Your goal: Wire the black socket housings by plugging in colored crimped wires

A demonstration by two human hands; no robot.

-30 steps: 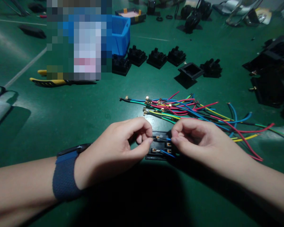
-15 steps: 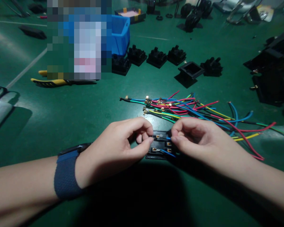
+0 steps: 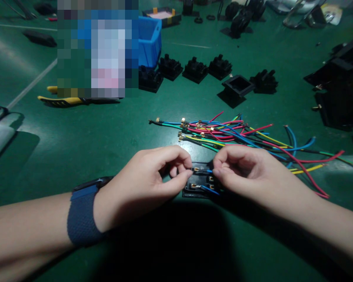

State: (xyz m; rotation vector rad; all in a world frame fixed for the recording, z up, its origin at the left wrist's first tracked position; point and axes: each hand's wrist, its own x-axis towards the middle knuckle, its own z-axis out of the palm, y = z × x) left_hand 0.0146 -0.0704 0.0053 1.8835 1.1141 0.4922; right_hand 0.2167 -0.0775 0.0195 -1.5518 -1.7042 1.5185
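A black socket part [image 3: 200,179] with brass contacts lies on the green table between my hands. My left hand [image 3: 167,172] is closed at its left edge, thumb and fingertip together; anything pinched there is too small to make out. On the right, my right hand [image 3: 238,168] pinches a short blue wire [image 3: 207,170] that runs to the part's upper contact. A second blue wire [image 3: 210,190] comes off the lower left contact. Just beyond my hands lies a loose bundle of red, blue, green and yellow wires [image 3: 223,131] with brass terminals.
Yellow-handled pliers [image 3: 64,101] lie at the left, near a blurred-out area. Behind the wires stand several black socket parts [image 3: 195,70], a black frame [image 3: 238,85] and a blue bin [image 3: 150,43]. Dark housings [image 3: 338,90] are at the far right.
The black part and my left fingertips appear shifted very slightly to the right. Both hands keep the same closed pose.
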